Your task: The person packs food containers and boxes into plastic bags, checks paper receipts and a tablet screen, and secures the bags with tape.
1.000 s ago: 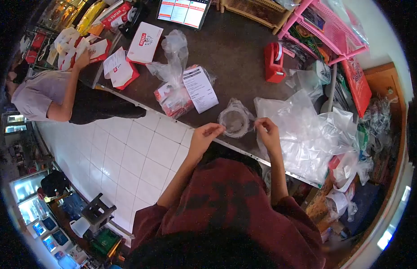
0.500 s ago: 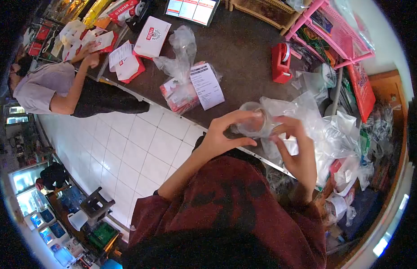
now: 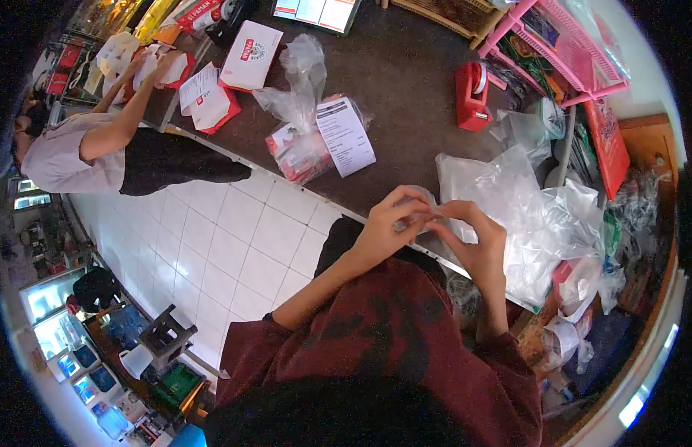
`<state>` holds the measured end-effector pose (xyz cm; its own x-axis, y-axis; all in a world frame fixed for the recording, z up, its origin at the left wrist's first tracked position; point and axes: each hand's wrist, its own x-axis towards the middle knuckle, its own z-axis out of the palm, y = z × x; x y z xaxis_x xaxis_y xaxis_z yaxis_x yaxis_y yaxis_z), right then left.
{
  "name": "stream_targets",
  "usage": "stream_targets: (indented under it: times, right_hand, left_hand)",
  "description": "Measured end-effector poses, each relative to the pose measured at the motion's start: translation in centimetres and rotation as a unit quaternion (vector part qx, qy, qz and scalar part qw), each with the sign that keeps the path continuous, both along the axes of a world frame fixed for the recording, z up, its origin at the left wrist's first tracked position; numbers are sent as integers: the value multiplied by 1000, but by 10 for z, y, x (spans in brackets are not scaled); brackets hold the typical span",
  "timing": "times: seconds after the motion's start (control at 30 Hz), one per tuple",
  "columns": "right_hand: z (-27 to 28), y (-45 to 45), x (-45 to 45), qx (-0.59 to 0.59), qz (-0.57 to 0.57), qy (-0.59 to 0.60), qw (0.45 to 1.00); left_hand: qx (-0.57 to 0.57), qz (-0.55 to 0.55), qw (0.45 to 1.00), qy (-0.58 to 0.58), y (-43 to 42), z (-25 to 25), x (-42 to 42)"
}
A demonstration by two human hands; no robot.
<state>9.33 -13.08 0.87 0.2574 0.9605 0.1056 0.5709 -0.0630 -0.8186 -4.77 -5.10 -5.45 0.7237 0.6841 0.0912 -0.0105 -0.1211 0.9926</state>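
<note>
My left hand [image 3: 391,225] is curled round a small, round piece of clear plastic [image 3: 420,194] at the counter's near edge. Its exact kind is hard to make out, as fingers cover much of it. The thumb and forefinger of my right hand [image 3: 480,246] pinch at its right side, fingertips close to those of the left. Beside my right hand lie clear plastic bags [image 3: 510,216]. Beyond my left hand is a tied clear bag [image 3: 297,153] with red-and-white packages inside and a printed receipt [image 3: 346,136] on it.
A red tape dispenser [image 3: 473,97] stands on the dark counter [image 3: 402,82], near a pink plastic rack [image 3: 577,67]. White-and-red food boxes [image 3: 249,56] and a tablet [image 3: 316,13] are farther back. At left, a co-worker [image 3: 85,149] handles boxes. Tiled floor [image 3: 212,231] lies below.
My hands have drawn closer together, and my left fingers have closed round the clear plastic. My right thumb and forefinger now pinch beside them. The co-worker's arms have reached farther over the boxes.
</note>
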Motion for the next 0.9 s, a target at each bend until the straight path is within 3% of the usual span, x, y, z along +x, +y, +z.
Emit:
stream_targets:
  times: [0.07, 0.13, 0.23, 0.27, 0.33, 0.4, 0.47, 0.63, 0.7, 0.73, 0.8, 0.87, 0.9]
  right_hand:
    - [-2, -1, 2, 4, -37, 58, 998]
    - [1, -1, 5, 10, 53, 4, 999]
    - [6, 1, 4, 37, 90, -75, 992]
    - [8, 1, 5, 37, 90, -76, 992]
    - [10, 2, 7, -20, -61, -30, 997]
    - [1, 3, 10, -19, -60, -50, 997]
    - [-23, -5, 18, -25, 49, 44, 998]
    - [-32, -10, 12, -32, -2, 37, 999]
    - [-39, -15, 12, -24, -14, 18, 999]
    - [-44, -19, 13, -45, -46, 65, 996]
    - [-46, -21, 12, -66, -80, 110, 988]
    - [-44, -22, 6, -125, -66, 302, 943]
    - [-45, -21, 5, -140, -31, 330, 933]
  left_hand:
    - [3, -8, 1000, 2, -2, -1, 2]
    - [3, -17, 1000, 3, -3, -4, 3]
    - [40, -45, 998, -13, -4, -11, 3]
    - [40, -30, 999, -13, -6, -11, 3]
    - [42, -14, 999, -14, -4, -9, 3]
    - [-35, -33, 999, -10, -2, -7, 0]
    - [-39, -42, 998, -16, -1, -8, 0]
    - [-70, -107, 992, -5, 1, -15, -7]
    - [-230, -75, 970, 3, -3, -23, -9]
    - [-229, -75, 971, 2, -4, -26, -10]
    - [-387, -1, 917, -95, -5, -32, -10]
    - [-420, 24, 902, -92, -9, -41, -5]
    - [-467, 23, 873, -140, -9, -46, -3]
